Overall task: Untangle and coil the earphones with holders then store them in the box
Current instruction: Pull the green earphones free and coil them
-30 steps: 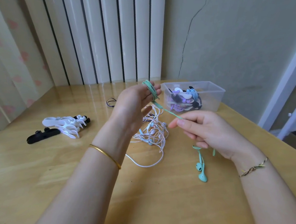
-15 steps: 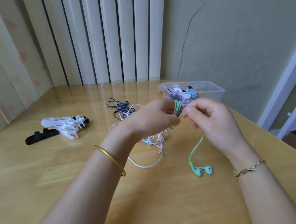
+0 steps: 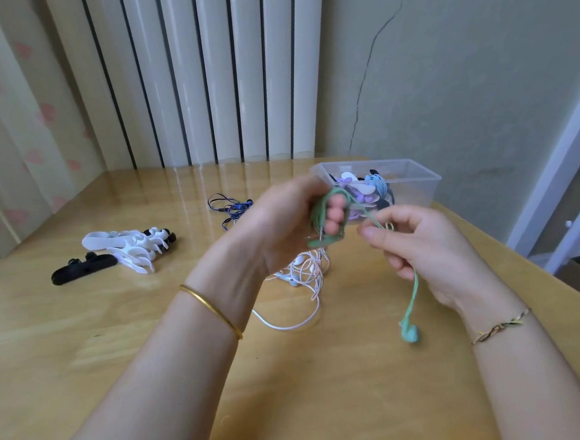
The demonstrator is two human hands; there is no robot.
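My left hand (image 3: 281, 226) is raised above the table with the green earphone cable (image 3: 318, 215) wound in loops round its curled fingers. My right hand (image 3: 420, 249) pinches the free end of that cable just right of the coil. The green earbuds (image 3: 410, 332) dangle below my right hand, blurred. A clear plastic box (image 3: 418, 184) behind my hands holds several coiled earphones. A tangle of white and pink earphones (image 3: 307, 272) lies on the table under my left hand. Blue-black earphones (image 3: 229, 207) lie further back.
White holders (image 3: 127, 248) and a black holder (image 3: 82, 269) lie in a pile at the left of the wooden table (image 3: 304, 392). A ribbed radiator and a cracked wall stand behind. White shelving is at the far right.
My right hand has swung the cable round my left fingers, adding loops. The dangling end is shorter and the earbuds have lifted and moved right.
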